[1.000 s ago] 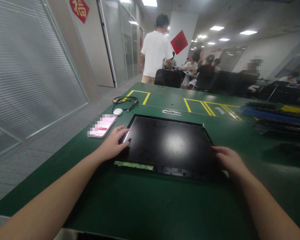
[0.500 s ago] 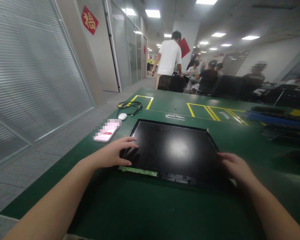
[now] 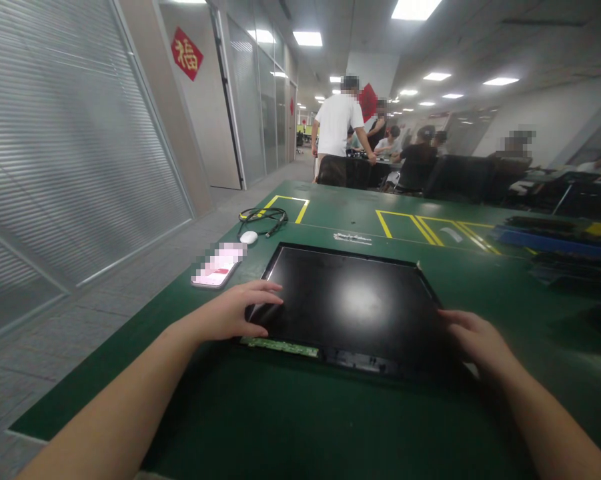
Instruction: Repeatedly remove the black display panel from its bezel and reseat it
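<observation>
A black display panel (image 3: 350, 300) lies flat on the green table (image 3: 300, 413), with a thin green circuit strip (image 3: 280, 345) along its near edge. My left hand (image 3: 230, 313) clasps the panel's near left corner, fingers on top and thumb against the edge. My right hand (image 3: 477, 343) rests on the panel's near right edge with its fingers curled over it.
A phone (image 3: 215, 273), a white mouse (image 3: 249, 237) and a coiled black cable (image 3: 261, 215) lie left of the panel. Blue and black trays (image 3: 545, 237) line the table's right side. A person in a white shirt (image 3: 336, 127) stands beyond the far end, others sit there.
My left hand has slid from the panel's left side onto its near left corner. The view has tilted up a little. The person in white has walked farther away.
</observation>
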`<state>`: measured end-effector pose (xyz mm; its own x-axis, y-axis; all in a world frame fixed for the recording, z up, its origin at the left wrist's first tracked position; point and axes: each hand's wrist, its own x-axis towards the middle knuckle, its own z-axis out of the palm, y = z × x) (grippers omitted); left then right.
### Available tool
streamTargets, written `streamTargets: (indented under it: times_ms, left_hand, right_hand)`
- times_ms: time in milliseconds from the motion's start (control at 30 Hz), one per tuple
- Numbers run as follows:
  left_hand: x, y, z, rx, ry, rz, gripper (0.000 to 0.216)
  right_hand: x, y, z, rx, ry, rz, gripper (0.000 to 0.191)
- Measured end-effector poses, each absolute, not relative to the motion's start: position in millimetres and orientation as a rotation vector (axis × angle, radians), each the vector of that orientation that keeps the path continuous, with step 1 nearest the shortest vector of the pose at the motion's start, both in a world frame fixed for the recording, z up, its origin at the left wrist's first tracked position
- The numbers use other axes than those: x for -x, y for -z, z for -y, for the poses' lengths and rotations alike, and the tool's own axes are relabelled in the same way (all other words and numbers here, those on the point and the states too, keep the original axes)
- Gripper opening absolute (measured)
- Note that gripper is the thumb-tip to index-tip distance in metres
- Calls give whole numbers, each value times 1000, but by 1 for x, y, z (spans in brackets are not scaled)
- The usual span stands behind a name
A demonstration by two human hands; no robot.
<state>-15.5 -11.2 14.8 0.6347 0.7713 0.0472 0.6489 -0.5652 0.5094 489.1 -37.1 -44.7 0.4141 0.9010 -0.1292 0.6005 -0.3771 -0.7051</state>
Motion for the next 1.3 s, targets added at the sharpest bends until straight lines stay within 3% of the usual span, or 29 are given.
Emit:
streamTargets:
  times_ms: [533,667,867,1300]
  left_hand:
    - [15,-14,12,-2466,-413,-1087,47]
    - [13,-9,7,-2470,-459,-1259,39]
    - [18,5,-6,-2511,-452,-1598,42]
    - [9,2,-2,-2444,-376,-1649,41]
  right_hand:
    - [-496,48,34,2101,-670,1273,55]
    - [-499,50,32,2104,-667,1277,54]
    - [-495,49,34,2095,-699,1247,55]
    - [-475,29,37,2141,-796,1134,57]
